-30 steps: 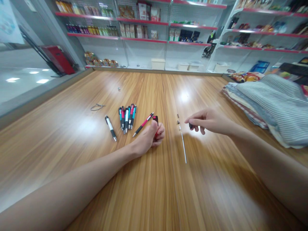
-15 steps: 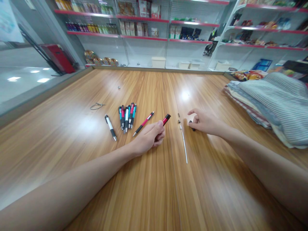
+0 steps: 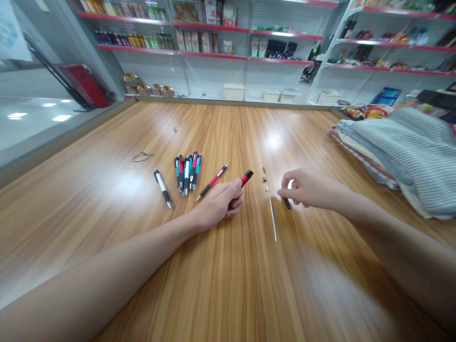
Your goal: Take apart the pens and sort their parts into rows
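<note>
My left hand (image 3: 227,197) hides the near end of the red barrel (image 3: 245,178) it grips; at three o'clock from it, my right hand (image 3: 302,188) partly covers a black piece (image 3: 287,203), whether pinched I can't tell.

On my remote feed I see red-edged white shelving (image 3: 212,55) beyond the wooden table (image 3: 199,285), a grey wall (image 3: 87,50) past its far left corner, and pale floor (image 3: 24,137) left of it, mirroring rectangular lights (image 3: 17,116).
</note>
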`<state>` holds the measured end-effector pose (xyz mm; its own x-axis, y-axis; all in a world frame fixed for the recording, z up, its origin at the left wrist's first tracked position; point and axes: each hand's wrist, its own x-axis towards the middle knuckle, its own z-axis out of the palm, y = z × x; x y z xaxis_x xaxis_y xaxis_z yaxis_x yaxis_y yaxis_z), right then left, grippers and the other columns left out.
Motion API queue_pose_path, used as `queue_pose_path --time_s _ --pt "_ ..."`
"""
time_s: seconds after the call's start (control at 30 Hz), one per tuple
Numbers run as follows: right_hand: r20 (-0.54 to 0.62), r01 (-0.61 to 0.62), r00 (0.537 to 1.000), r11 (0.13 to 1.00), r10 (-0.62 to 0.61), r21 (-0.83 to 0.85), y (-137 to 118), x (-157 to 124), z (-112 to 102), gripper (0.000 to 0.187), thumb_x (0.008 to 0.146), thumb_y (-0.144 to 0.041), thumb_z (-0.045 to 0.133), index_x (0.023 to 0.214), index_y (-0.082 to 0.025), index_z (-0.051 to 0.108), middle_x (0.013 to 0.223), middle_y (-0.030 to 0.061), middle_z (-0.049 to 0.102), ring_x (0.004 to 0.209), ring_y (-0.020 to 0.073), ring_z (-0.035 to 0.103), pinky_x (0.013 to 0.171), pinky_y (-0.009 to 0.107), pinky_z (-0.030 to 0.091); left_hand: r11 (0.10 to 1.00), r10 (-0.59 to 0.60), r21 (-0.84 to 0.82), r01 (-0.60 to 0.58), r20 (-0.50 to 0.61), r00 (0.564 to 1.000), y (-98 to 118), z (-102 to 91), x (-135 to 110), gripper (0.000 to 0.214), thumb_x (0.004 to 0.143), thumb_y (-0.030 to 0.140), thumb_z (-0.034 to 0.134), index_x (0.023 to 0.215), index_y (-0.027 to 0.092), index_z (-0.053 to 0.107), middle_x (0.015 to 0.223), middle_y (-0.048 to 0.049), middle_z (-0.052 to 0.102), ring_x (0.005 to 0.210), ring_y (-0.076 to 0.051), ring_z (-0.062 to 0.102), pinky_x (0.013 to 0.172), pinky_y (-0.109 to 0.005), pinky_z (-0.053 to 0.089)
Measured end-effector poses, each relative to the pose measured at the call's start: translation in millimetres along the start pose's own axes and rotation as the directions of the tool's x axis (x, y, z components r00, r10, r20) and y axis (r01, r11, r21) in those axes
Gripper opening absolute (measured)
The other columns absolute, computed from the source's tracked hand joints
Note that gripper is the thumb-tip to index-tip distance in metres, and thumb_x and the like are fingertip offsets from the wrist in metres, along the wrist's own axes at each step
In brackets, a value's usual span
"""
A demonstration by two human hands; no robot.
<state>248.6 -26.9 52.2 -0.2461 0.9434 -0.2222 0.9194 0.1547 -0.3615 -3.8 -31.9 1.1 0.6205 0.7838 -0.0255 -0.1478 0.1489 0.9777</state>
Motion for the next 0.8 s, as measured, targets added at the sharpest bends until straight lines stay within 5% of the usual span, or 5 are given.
queue_pose_path --time_s 0.2,0.43,0.6,0.8 --pt "-0.061 0.142 0.986 0.968 -0.158 -0.205 -24.3 -16.6 24.8 0.036 0.083 -0.036 0.058 0.051 -0.018 0.060 0.047 0.0032 0.057 0.042 0.0126 0.050 0.044 0.027 0.029 1.000 -0.007 -0.009 0.007 0.020 1.000 -0.5 -0.9 0.2 0.047 0.097 0.055 0.034 0.066 0.019 0.030 0.061 0.0038 0.032 0.044 -0.006 0.032 0.042 -0.022 0.016" --pt "0.174 0.184 0.972 0.970 -0.157 -0.156 -40.1 -27.9 23.2 0.034 0.079 -0.015 0.050 0.047 -0.017 0.060 0.044 0.0034 0.057 0.037 0.0119 0.051 0.041 0.025 0.034 0.999 0.007 -0.032 -0.007 -0.002 1.000 -0.7 -0.5 0.4 0.048 0.095 0.056 0.037 0.066 0.019 0.029 0.061 0.0038 0.033 0.043 -0.005 0.031 0.041 -0.022 0.016" --pt "0.189 0.270 0.950 0.959 -0.250 -0.086 -44.4 -40.4 26.0 0.034 0.076 -0.011 0.051 0.043 -0.018 0.055 0.040 0.0009 0.052 0.031 0.0092 0.045 0.035 0.023 0.027 0.999 0.001 -0.050 -0.002 -0.006 1.000 -1.5 -1.2 0.4 0.048 0.094 0.057 0.039 0.066 0.019 0.029 0.060 0.0039 0.034 0.043 -0.005 0.031 0.041 -0.021 0.016" --pt "0.283 0.081 0.957 0.996 -0.065 -0.045 -30.4 -30.5 9.6 0.042 0.085 -0.033 0.053 0.046 -0.017 0.061 0.042 0.0036 0.056 0.035 0.0116 0.049 0.039 0.025 0.032 0.998 0.005 -0.056 -0.005 0.006 1.000 -2.8 -2.2 0.5 0.048 0.095 0.056 0.037 0.066 0.019 0.028 0.061 0.0036 0.034 0.043 -0.005 0.031 0.041 -0.022 0.015"
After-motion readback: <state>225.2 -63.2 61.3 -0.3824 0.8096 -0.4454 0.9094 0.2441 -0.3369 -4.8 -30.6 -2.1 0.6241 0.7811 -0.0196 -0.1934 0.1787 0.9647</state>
